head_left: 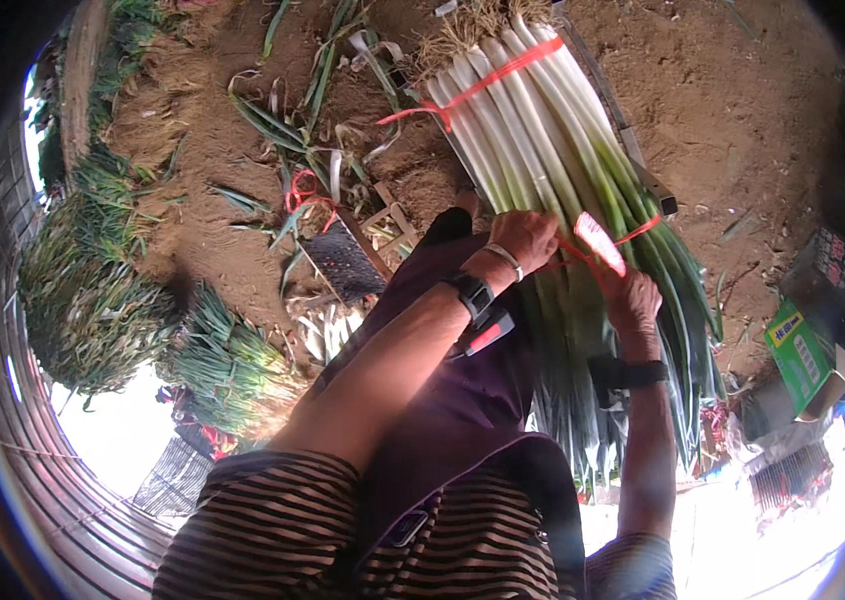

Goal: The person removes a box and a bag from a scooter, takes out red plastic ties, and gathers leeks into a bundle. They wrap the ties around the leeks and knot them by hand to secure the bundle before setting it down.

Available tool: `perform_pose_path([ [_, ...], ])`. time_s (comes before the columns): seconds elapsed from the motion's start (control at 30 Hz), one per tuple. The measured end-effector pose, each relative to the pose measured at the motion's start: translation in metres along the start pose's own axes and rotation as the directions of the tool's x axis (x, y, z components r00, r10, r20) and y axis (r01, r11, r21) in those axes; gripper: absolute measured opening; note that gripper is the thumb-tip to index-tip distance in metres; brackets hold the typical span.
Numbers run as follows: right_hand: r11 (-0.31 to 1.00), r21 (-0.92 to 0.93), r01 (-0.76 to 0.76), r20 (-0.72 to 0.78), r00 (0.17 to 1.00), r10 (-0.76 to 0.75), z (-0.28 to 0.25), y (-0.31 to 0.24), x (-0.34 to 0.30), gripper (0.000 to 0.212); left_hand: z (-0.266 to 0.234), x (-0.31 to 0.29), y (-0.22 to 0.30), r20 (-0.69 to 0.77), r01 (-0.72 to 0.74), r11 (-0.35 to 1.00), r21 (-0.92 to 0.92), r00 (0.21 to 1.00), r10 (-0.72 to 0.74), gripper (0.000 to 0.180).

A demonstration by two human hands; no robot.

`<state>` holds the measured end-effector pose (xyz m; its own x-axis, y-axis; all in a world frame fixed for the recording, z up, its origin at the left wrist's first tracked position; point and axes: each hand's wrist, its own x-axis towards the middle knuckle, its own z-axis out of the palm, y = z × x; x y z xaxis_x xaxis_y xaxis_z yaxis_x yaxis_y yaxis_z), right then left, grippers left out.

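Note:
A large bundle of leeks (541,140) lies in front of me, white stems and roots away from me, green leaves toward me. One red plastic tie (503,73) circles it near the roots. A second red tie (640,230) crosses the leaves where my hands are. My left hand (526,240) is closed at the bundle's left side, its fingers pinching the red tie. My right hand (633,303) is closed on a wider length of the same tie, standing up above the leaves. Some of its fingers are hidden from view.
A metal frame (633,145) supports the bundle. On the soil at left are a dark spiked board (345,262), loose red tie (305,193) and leek scraps. Leafy bundles (93,295) stand farther left. A green box (799,345) is at right.

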<state>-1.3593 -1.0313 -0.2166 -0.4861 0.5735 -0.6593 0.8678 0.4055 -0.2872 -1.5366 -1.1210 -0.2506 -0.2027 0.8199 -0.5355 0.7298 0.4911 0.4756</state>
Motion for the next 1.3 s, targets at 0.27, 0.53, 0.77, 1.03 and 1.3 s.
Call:
perform_pose_path([
  [0.27,0.978,-0.03,-0.208,0.106,0.972,0.21,0.015,0.005,-0.012,0.043,-0.014,-0.011,0.008,0.087,0.001,0.997,0.076,0.996,-0.007,0.013],
  [0.53,0.945,0.28,-0.168,0.033,0.986,0.166,0.011,0.003,-0.039,0.027,-0.017,0.001,0.002,0.258,0.021,1.0,-0.006,0.966,-0.019,0.015],
  [0.77,0.735,0.672,0.09,-0.502,0.785,0.363,-0.007,-0.041,-0.144,0.038,-0.075,-0.02,-0.049,0.316,0.314,0.865,-0.391,0.929,-0.194,0.026],
  [1.03,0.412,0.797,-0.442,0.039,0.718,0.695,0.113,-0.114,-0.297,0.021,-0.144,-0.042,-0.115,0.515,0.266,0.958,-0.108,0.839,-0.175,0.011],
  [1.3,-0.179,0.818,-0.546,0.481,0.482,0.733,0.206,-0.287,-0.344,0.026,-0.238,0.012,-0.08,0.517,0.004,0.996,0.084,0.855,-0.047,0.012],
])
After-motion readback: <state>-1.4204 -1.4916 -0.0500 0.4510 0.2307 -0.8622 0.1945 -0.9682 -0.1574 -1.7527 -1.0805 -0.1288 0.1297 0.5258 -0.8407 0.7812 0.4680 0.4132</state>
